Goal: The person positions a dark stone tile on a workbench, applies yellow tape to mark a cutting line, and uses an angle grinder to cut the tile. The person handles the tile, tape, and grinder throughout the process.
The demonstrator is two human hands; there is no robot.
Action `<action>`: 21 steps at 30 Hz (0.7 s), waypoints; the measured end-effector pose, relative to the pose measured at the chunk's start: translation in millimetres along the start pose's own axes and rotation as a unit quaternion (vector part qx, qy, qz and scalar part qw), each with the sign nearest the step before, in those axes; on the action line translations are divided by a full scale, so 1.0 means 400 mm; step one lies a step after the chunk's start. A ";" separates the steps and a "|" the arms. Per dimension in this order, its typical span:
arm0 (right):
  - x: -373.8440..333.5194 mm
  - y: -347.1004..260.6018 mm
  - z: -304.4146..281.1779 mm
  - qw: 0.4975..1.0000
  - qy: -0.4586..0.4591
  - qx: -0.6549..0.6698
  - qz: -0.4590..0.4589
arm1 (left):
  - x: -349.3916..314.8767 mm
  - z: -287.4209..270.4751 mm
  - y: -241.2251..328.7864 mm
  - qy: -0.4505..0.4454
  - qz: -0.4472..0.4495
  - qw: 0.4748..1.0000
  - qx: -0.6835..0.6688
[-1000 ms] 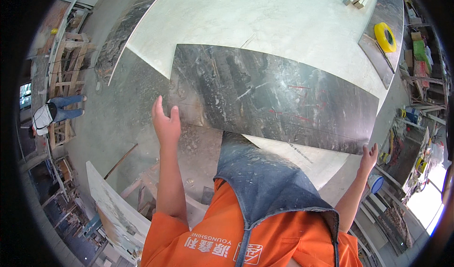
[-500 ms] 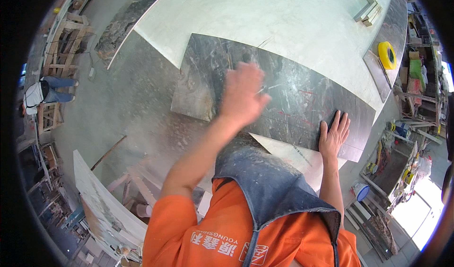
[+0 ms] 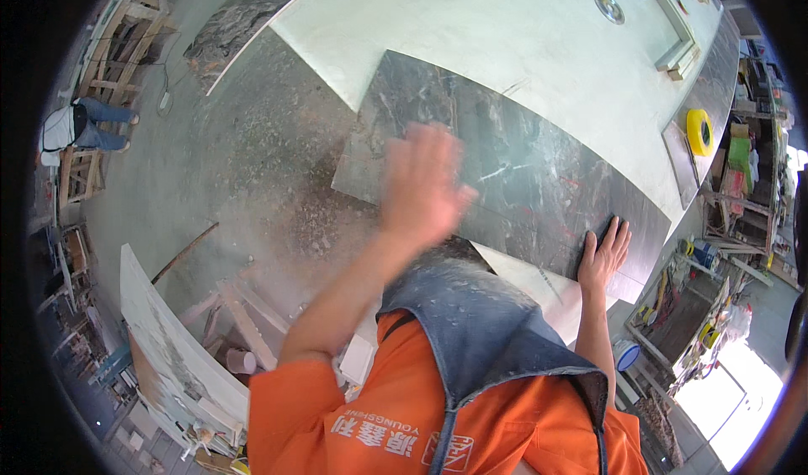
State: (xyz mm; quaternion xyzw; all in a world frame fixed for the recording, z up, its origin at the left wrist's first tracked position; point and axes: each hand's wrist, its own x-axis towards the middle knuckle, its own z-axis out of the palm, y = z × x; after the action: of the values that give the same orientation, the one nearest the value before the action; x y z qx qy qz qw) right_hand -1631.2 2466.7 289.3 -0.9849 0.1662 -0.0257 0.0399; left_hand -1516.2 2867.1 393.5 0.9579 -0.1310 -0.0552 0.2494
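Note:
A dark grey marble-patterned stone slab (image 3: 522, 168) with white veins and faint reddish marks lies before me, on top of a larger pale slab (image 3: 497, 46). My left hand (image 3: 425, 185), blurred by motion, is over the left part of the dark slab with its fingers stretched out. It holds nothing that I can see; whether the palm touches the stone I cannot tell. Flat on the slab's right end rests my right hand (image 3: 602, 256), fingers spread. A dark blue dusty apron (image 3: 463, 307) covers my front, close to the slab's near edge.
A yellow tape roll (image 3: 699, 132) sits at the right on a stone strip. A round metal piece (image 3: 608, 8) and a pale angled frame (image 3: 673, 42) lie farther back. At lower left leans a white panel (image 3: 168, 349). Another person (image 3: 88, 130) stands far left. Dust hangs nearby.
My left hand has swept left and nearer to me across the dark slab. My right hand keeps its place on the slab's right end. The whole view has shifted slightly.

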 end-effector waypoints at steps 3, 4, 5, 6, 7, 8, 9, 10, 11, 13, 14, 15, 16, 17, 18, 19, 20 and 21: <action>0.014 -0.011 -0.006 1.000 0.002 -0.001 -0.010 | -0.014 0.185 0.062 0.120 0.179 0.976 0.019; 0.010 -0.008 -0.004 1.000 0.001 -0.004 -0.010 | -0.002 0.176 0.053 0.085 0.164 0.982 0.035; 0.002 -0.007 -0.002 1.000 0.000 -0.008 -0.010 | 0.007 0.163 0.037 0.050 0.149 0.986 0.051; -0.004 0.001 0.004 1.000 0.002 -0.010 0.000 | 0.015 0.103 -0.014 -0.021 0.033 0.999 -0.013; -0.007 0.003 0.006 1.000 0.006 -0.014 0.002 | -0.008 0.100 -0.100 0.084 -0.035 0.994 0.065; -0.012 0.000 0.003 1.000 0.007 -0.010 0.002 | -0.021 0.072 -0.208 0.071 -0.106 0.978 0.166; -0.014 -0.008 -0.007 1.000 0.005 -0.003 0.000 | -0.027 0.028 -0.315 0.129 -0.276 0.947 0.105; -0.009 -0.016 -0.012 1.000 0.006 0.007 -0.003 | -0.069 0.002 -0.439 0.189 -0.324 0.915 0.152; -0.010 -0.011 -0.009 1.000 0.007 0.000 0.002 | -0.085 -0.041 -0.502 0.198 -0.307 0.912 0.185; -0.018 -0.014 -0.006 1.000 -0.011 -0.006 0.010 | -0.083 -0.052 -0.462 0.183 -0.203 0.934 0.229; -0.007 -0.025 -0.015 1.000 -0.011 -0.015 0.015 | -0.069 -0.043 -0.393 0.164 -0.117 0.950 0.237; -0.003 -0.033 -0.024 1.000 -0.015 0.003 0.027 | -0.052 -0.024 -0.309 0.107 -0.034 0.979 0.169; -0.004 -0.021 -0.016 1.000 -0.006 0.004 0.022 | -0.029 -0.003 -0.211 0.047 0.055 0.992 0.107; 0.002 -0.031 -0.028 1.000 -0.008 0.010 0.023 | 0.006 -0.016 -0.080 -0.054 0.090 0.994 0.041; 0.004 -0.039 -0.044 0.999 -0.012 0.018 0.026 | 0.038 -0.026 0.036 -0.210 0.127 0.969 0.042; 0.008 -0.045 -0.055 0.999 -0.016 0.026 0.031 | 0.015 0.058 0.056 -0.173 0.207 0.961 0.061; 0.009 -0.046 -0.059 0.999 -0.022 0.034 0.036 | -0.018 0.149 0.045 -0.138 0.285 0.945 0.080; 0.007 -0.040 -0.056 0.998 -0.021 0.038 0.038 | -0.020 0.168 0.056 -0.156 0.300 0.936 0.098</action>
State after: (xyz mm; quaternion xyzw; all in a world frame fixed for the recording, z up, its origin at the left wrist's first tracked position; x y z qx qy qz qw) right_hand -1625.0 2479.2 313.0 -0.9761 0.2013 -0.0096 0.0813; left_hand -1540.3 2819.3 346.6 0.8735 -0.4538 -0.1131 0.1353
